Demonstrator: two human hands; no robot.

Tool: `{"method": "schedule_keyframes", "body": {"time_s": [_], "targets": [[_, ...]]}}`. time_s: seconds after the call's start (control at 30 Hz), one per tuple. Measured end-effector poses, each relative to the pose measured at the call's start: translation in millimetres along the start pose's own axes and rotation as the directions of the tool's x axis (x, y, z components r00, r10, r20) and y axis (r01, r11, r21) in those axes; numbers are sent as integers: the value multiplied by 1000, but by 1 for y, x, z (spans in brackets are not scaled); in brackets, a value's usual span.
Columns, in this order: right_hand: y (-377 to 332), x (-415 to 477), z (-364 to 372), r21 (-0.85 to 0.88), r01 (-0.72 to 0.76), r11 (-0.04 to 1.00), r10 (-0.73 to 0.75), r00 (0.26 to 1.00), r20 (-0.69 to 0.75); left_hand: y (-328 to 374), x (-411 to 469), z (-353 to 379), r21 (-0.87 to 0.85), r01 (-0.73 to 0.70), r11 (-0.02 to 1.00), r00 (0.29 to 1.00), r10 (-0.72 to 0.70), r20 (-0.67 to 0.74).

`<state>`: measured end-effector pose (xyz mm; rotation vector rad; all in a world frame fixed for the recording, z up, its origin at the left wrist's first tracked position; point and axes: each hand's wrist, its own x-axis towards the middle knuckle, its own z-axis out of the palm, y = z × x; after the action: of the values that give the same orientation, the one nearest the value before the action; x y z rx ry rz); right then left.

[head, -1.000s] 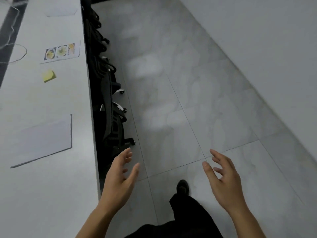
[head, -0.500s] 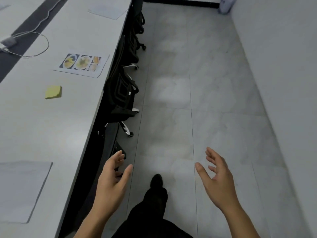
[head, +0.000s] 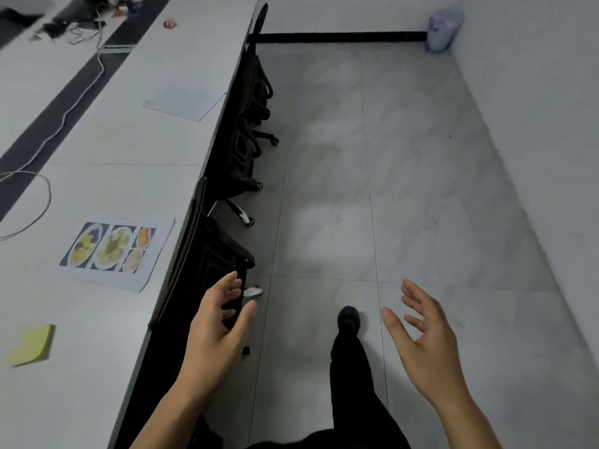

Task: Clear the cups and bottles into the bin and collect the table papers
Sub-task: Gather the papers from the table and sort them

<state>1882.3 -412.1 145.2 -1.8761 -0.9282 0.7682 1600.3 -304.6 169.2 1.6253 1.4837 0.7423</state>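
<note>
Papers on the long grey table (head: pixel 129 157), bin by the far wall
A white sheet printed with colour food photographs (head: pixel 116 254) is laid flat near the table edge; a plain white sheet (head: pixel 183 103) is laid farther along; a pale bag-lined bin (head: pixel 442 29) is set in the far floor corner.

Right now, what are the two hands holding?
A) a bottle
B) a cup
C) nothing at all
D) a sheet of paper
C: the left hand and the right hand are both open and empty, over the floor.
</note>
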Motion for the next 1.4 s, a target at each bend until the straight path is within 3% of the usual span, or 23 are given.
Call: {"method": "schedule_keyframes", "body": {"time_s": [0.2,0.4,0.6,0.77,0.97,1.1,1.23,1.4], "targets": [[-33,218,15,6,25,1000,-25,995,101,53,159,49,-8,82,997,994,-82,-70],[-120,401,65,-36,181,983,-157,923,350,92,285,30,-50,120,992,946,-130,-296],[-155,521,161,-69,251,966,-184,845,503,52,389,25,-159,243,957,880,-286,-380],[-181,609,235,-149,247,957,-128,827,547,17,504,6,-251,308,918,836,-387,-390],[-274,730,322,-161,357,920,-193,770,608,18,656,-64,-228,272,935,810,-351,-471],[-316,802,394,-148,381,913,-190,715,673,5,741,-96,-184,323,928,784,-372,-497],[-323,870,482,-163,389,907,-111,592,798,-41,812,-92,-236,505,830,696,-554,-458],[-310,941,595,-276,471,838,55,430,901,-80,864,-59,-308,752,583,478,-804,-353]]}}
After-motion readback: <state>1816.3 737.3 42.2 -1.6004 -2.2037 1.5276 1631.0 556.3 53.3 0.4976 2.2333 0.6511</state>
